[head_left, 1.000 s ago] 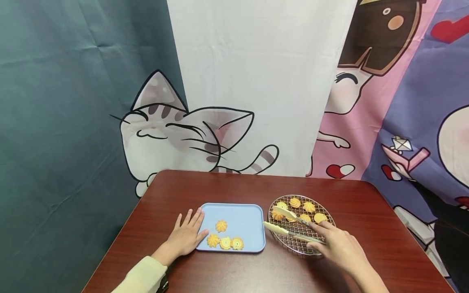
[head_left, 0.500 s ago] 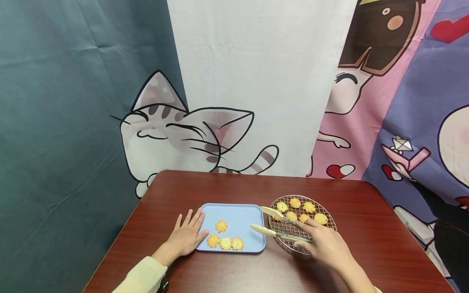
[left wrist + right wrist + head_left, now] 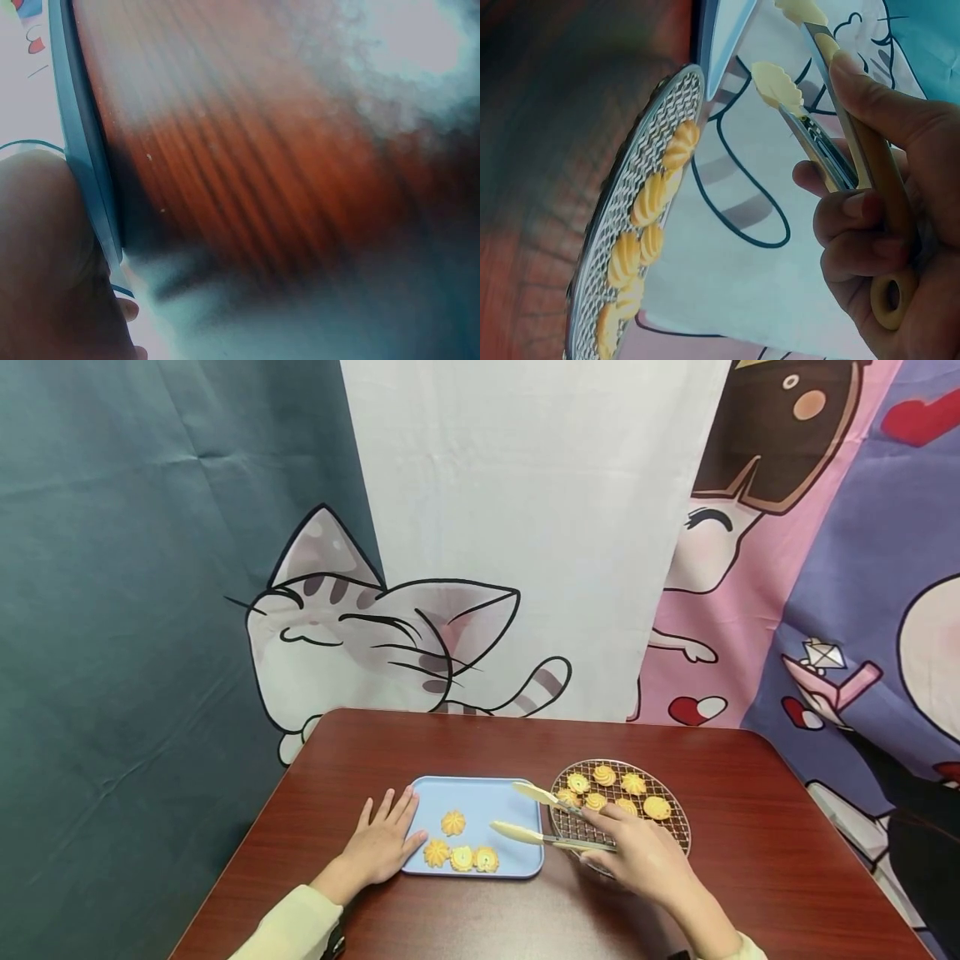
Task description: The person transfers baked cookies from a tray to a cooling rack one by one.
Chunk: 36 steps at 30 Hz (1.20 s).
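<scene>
My left hand [image 3: 378,842] rests with spread, straight fingers on the left edge of a blue tray [image 3: 517,793]; in the left wrist view only part of it shows beside the tray's edge. Several ridged cookies [image 3: 453,822] lie on the tray. My right hand [image 3: 637,852] grips a pair of tongs [image 3: 551,839] with cream tips and metal arms. The tong tips are spread apart over the tray's right side, with nothing between them. In the right wrist view fingers and thumb wrap the tongs [image 3: 870,142], a ring at their end.
A round wire rack [image 3: 678,835] with several cookies [image 3: 633,784] stands to the right of the tray, partly under my right hand. Both sit on a dark red-brown wooden table [image 3: 495,918]. Behind it hangs a cloth [image 3: 480,527] with cartoon prints.
My right hand has moved left with the tongs, from over the rack to over the tray's right side. The left hand, tray and cookies stay where they were.
</scene>
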Motion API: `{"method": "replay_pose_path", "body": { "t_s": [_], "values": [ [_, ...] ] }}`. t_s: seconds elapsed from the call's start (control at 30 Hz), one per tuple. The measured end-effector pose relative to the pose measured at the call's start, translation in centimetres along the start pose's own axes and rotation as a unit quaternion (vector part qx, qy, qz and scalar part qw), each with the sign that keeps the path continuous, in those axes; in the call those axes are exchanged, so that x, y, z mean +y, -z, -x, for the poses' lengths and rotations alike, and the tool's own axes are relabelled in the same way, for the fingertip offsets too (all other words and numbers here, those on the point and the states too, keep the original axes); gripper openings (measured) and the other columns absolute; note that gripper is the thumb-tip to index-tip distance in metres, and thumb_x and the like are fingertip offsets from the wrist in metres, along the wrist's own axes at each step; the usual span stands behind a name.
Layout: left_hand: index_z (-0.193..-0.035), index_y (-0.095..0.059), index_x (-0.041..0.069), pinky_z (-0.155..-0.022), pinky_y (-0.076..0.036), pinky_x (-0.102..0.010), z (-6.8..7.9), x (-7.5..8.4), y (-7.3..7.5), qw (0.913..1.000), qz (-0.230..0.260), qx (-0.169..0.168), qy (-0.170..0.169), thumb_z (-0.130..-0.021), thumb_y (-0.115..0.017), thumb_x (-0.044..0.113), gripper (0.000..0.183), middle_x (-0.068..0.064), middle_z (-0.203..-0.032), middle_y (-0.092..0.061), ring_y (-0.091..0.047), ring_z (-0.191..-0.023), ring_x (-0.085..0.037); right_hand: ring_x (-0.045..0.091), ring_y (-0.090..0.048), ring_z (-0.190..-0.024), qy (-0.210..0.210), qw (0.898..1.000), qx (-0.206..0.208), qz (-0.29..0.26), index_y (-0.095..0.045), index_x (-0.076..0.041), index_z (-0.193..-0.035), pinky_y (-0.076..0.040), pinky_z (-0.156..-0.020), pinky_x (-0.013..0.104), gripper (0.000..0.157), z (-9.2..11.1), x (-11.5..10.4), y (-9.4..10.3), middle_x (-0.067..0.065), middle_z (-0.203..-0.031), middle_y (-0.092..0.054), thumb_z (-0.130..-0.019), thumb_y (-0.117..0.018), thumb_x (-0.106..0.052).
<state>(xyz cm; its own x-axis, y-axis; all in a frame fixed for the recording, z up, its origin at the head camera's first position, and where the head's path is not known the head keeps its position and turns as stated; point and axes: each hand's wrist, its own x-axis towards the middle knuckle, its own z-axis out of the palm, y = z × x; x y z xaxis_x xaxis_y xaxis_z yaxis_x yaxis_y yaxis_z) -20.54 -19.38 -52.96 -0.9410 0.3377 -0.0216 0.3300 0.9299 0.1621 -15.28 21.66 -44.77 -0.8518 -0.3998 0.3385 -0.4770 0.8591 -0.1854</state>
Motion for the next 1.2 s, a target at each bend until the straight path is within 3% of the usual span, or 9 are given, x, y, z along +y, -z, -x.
{"method": "replay_pose_path", "body": {
  "t_s": [0.27, 0.63, 0.97, 1.2],
  "values": [
    [-0.159, -0.032, 0.005, -0.118, -0.011, -0.066, 0.1, 0.1, 0.1, 1.0, 0.006, 0.007, -0.001, -0.107, -0.042, 0.05, 0.069, -0.012, -0.167, -0.026, -0.02, -0.153, -0.042, 0.002, -0.043, -0.062, 0.021, 1.0, -0.002, -0.007, -0.071, -0.019, -0.129, -0.04, -0.051, 0.023, 0.061, -1.0, -0.5, -0.7, -0.012, -0.092, -0.057, -0.075, -0.087, -0.043],
    [-0.157, -0.034, 0.002, -0.117, -0.01, -0.067, 0.2, 0.0, -0.1, 0.9995, 0.02, 0.019, -0.012, -0.106, -0.043, 0.049, 0.069, -0.015, -0.165, -0.029, -0.022, -0.151, -0.045, 0.001, -0.049, -0.065, 0.031, 0.999, -0.007, -0.029, -0.072, -0.025, -0.129, -0.041, -0.051, 0.022, 0.058, -2.1, -1.4, -2.0, -0.009, -0.098, -0.067, -0.076, -0.087, -0.043],
    [-0.158, -0.032, 0.004, -0.118, -0.008, -0.067, 0.1, -0.2, -0.4, 0.9995, 0.023, 0.018, -0.011, -0.106, -0.039, 0.054, 0.073, -0.013, -0.166, -0.026, -0.02, -0.152, -0.044, 0.014, -0.067, -0.081, 0.025, 0.999, -0.024, -0.034, -0.072, -0.024, -0.129, -0.051, -0.06, 0.029, 0.057, -3.4, -2.0, -3.1, -0.006, -0.114, -0.069, -0.077, -0.085, -0.046],
    [-0.158, -0.031, 0.004, -0.118, -0.008, -0.067, 0.0, -0.1, -0.3, 0.9998, 0.016, 0.007, -0.007, -0.106, -0.041, 0.052, 0.071, -0.013, -0.167, -0.024, -0.019, -0.152, -0.043, 0.016, -0.069, -0.084, 0.033, 0.998, -0.027, -0.048, -0.073, -0.022, -0.126, -0.054, -0.065, 0.032, 0.055, -4.0, -2.2, -3.9, -0.003, -0.114, -0.071, -0.077, -0.086, -0.043]
  ]
}}
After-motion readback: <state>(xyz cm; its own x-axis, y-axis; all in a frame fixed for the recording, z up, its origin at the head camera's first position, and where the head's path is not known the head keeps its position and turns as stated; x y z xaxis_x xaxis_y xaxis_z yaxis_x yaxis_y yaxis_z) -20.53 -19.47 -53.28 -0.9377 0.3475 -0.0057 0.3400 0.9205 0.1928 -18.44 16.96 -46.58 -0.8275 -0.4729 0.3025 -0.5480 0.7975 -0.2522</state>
